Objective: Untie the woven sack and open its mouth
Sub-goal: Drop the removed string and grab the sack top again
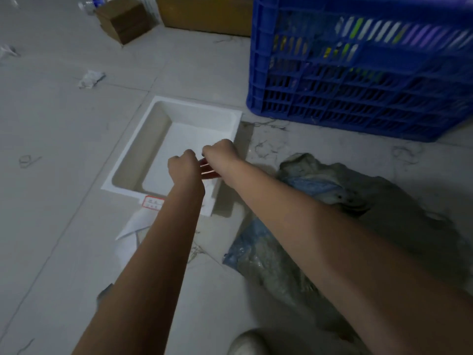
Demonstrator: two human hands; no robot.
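Observation:
A grey woven sack [378, 201] with a blue plastic liner lies crumpled on the floor at the right, under my right forearm. Both hands are stretched out over a white foam tray [158, 139], away from the sack. My left hand [183, 167] and my right hand [220, 152] are closed side by side. A thin red strip [208, 169], like a tie or band, is stretched between them. The fingers are hidden behind the backs of my hands.
A large blue plastic crate [358, 65] holding coloured items stands at the back right. Cardboard boxes [125, 19] sit at the back left. Scraps of paper [90, 78] and loose threads litter the tiled floor. A white sheet [133, 226] lies in front of the tray.

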